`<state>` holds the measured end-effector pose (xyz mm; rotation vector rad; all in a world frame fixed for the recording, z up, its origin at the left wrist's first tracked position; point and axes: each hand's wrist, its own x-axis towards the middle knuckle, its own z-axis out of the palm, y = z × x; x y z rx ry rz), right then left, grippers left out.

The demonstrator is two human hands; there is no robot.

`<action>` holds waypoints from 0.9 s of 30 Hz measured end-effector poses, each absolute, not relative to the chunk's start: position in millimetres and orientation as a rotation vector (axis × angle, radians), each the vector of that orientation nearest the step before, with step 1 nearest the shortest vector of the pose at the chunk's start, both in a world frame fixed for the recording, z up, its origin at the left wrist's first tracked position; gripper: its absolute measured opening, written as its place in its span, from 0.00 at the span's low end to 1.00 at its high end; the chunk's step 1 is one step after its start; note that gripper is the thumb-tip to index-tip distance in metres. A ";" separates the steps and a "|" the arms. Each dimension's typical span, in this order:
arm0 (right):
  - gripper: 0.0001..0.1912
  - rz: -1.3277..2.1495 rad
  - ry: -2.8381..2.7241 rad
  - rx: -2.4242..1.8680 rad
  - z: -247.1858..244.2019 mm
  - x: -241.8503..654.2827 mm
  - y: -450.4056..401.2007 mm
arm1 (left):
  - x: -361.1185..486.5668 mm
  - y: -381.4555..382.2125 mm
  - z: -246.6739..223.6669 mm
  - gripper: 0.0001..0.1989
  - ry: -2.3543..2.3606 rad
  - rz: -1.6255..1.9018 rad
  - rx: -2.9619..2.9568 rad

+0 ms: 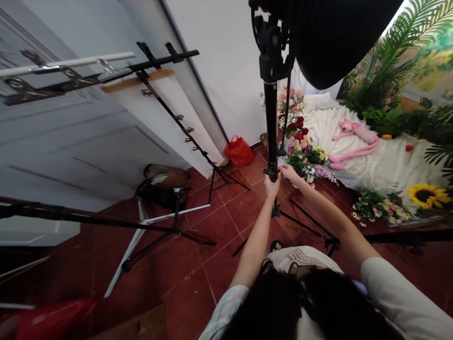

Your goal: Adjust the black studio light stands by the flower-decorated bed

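Note:
A black light stand rises upright in front of me, with a large dark lamp head on top. Just below a black collar on its pole, my left hand is wrapped round the shaft. My right hand meets the collar from the right side, thumb and fingers closed in a pinch on the stand. The exact part between those fingertips is hidden. A black cable hangs along the pole above my hands. The stand's legs spread over the floor below.
On the left, a backdrop stand holds a white sheet with metal clips. A red bag sits by the wall. Flowers, a pink plush toy and a sunflower lie around white cloth at right. Several tripod legs cross the tiled floor.

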<state>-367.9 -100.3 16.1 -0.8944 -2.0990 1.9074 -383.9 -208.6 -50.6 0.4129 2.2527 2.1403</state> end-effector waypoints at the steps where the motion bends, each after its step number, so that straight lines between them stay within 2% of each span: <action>1: 0.10 1.950 -2.076 -0.878 14.6 -364.7 -100.9 | -384.0 -208.7 -50.8 0.20 2.254 2.140 0.414; 6: 0.13 2.413 -1.797 -0.760 3.7 -346.2 -100.8 | -383.4 -207.4 -51.2 0.20 2.239 2.176 0.445; 9: 0.20 2.506 -1.751 -0.656 -1.8 -336.4 -102.3 | -382.7 -206.7 -50.4 0.20 2.246 2.174 0.447; 13: 0.27 2.446 -1.801 -0.522 -5.8 -331.5 -113.4 | -381.8 -207.3 -48.7 0.21 2.324 2.140 0.379; 18: 0.32 2.480 -1.597 -0.586 -10.0 -340.5 -130.8 | -380.7 -208.1 -47.1 0.20 2.332 2.140 0.397; 24: 0.32 2.267 -1.541 -0.737 -14.4 -352.6 -135.4 | -382.7 -207.6 -50.9 0.22 2.391 2.095 0.353; 27: 0.30 2.105 -1.701 -0.714 -14.9 -356.9 -132.5 | -383.8 -207.2 -53.0 0.22 2.371 2.115 0.375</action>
